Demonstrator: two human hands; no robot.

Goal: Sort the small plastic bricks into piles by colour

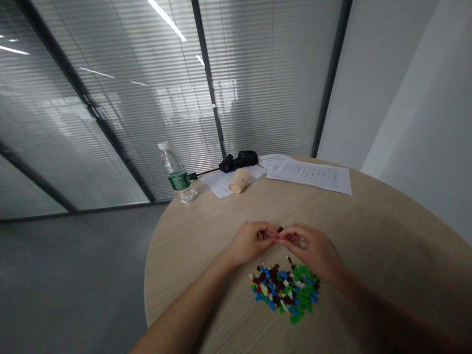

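Observation:
My left hand (pixel 256 240) and my right hand (pixel 311 248) meet fingertip to fingertip over the table, both closed in a pinch. A small dark brown toy building brick (pixel 280 229) shows between the fingertips, mostly covered by them. How many pieces are in the fingers I cannot tell. Just in front of the hands, on the near side, lies a loose pile of small building bricks (pixel 283 287) in green, blue, dark brown, white, yellow and red. The green ones gather on its right side, partly under my right hand.
The round wooden table (pixel 184 260) has a water bottle (pixel 179 177) at its far left edge. Behind my hands, a beige paper cup (pixel 239 180) lies on its side on paper, beside a black bundled item (pixel 239 160). Printed sheets (pixel 311 175) lie at the far edge.

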